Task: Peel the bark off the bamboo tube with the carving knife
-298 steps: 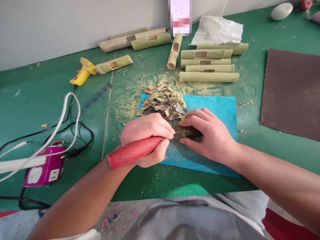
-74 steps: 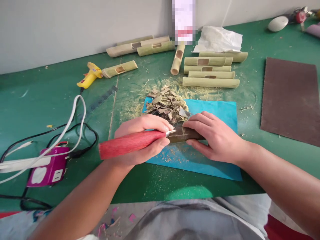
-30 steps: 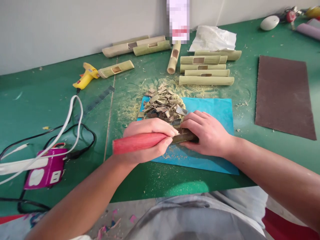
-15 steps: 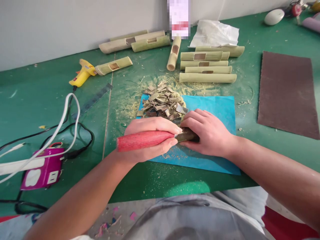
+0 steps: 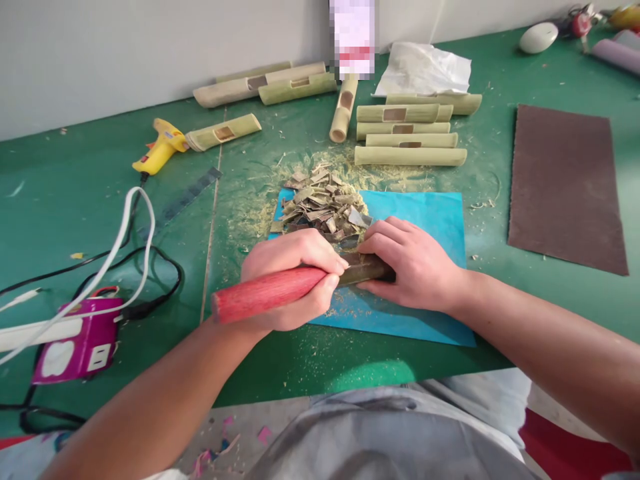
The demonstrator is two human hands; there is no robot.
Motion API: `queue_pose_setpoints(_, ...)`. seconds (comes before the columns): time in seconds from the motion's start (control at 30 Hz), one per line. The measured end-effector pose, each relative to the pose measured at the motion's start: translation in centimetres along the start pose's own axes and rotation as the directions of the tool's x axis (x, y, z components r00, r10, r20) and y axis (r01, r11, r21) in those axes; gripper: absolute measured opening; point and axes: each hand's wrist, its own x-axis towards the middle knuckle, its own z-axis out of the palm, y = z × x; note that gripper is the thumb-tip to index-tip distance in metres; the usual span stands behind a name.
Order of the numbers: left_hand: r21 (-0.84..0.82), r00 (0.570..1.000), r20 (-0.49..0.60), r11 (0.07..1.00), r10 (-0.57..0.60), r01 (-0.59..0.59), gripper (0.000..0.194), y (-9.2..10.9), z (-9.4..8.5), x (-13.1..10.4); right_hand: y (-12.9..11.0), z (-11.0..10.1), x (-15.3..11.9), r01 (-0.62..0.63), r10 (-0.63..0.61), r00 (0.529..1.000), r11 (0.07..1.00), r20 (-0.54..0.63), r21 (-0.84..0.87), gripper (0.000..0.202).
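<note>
My left hand [image 5: 293, 280] is closed round a tool with a thick red handle [image 5: 270, 293]; its working end is hidden at my fingertips. Under my right hand [image 5: 410, 263], whose fingers wrap over it, lies a dark brown piece [image 5: 367, 268], likely bamboo. The tips of my left fingers touch or nearly touch the left end of that piece. Both hands are over a blue sheet [image 5: 435, 213]. Just behind them rises a heap of brown and greenish chips [image 5: 323, 203], with pale dust around it.
Bamboo tubes [image 5: 410, 157] with cut openings lie at the back, near a white paper [image 5: 425, 70]. Left are a yellow glue gun [image 5: 163, 148], a strip [image 5: 185, 197], cables and a purple power socket [image 5: 83, 347]. A brown sheet [image 5: 567, 190] lies right.
My left hand and the red handle have shifted left and back from the brown piece, and the handle slants more. My right hand keeps its hold. The whole view has moved slightly.
</note>
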Motion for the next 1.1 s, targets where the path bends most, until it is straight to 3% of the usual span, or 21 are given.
queue_pose_setpoints(0.4,-0.029,0.983,-0.186,1.000,0.003,-0.008,0.007,-1.5,0.2,-1.2,0.0,-0.1,0.0,-0.010,0.010,1.000,1.000,-0.004,-0.015,0.027)
queue_pose_setpoints(0.53,-0.129,0.971,-0.232,0.991,-0.050,0.020,0.015,-2.0,0.2,-1.2,-0.2,-0.1,0.0,-0.018,0.018,1.000,1.000,0.009,-0.022,0.026)
queue_pose_setpoints(0.67,-0.195,0.978,-0.193,0.980,-0.084,0.046,0.018,-1.9,-0.1,-1.0,-0.4,-0.2,0.0,-0.024,0.025,1.000,0.999,0.012,-0.023,0.026)
queue_pose_setpoints(0.87,-0.095,0.995,-0.054,0.992,-0.082,0.077,0.008,-1.0,-0.4,-0.6,-0.3,-0.1,0.0,-0.021,0.021,1.000,0.999,0.003,-0.028,0.027)
queue_pose_setpoints(1.1,-0.033,0.988,-0.156,0.999,0.013,-0.018,0.010,-0.7,0.0,-0.8,-0.3,-0.2,0.0,-0.012,0.012,1.000,1.000,-0.010,-0.028,0.026)
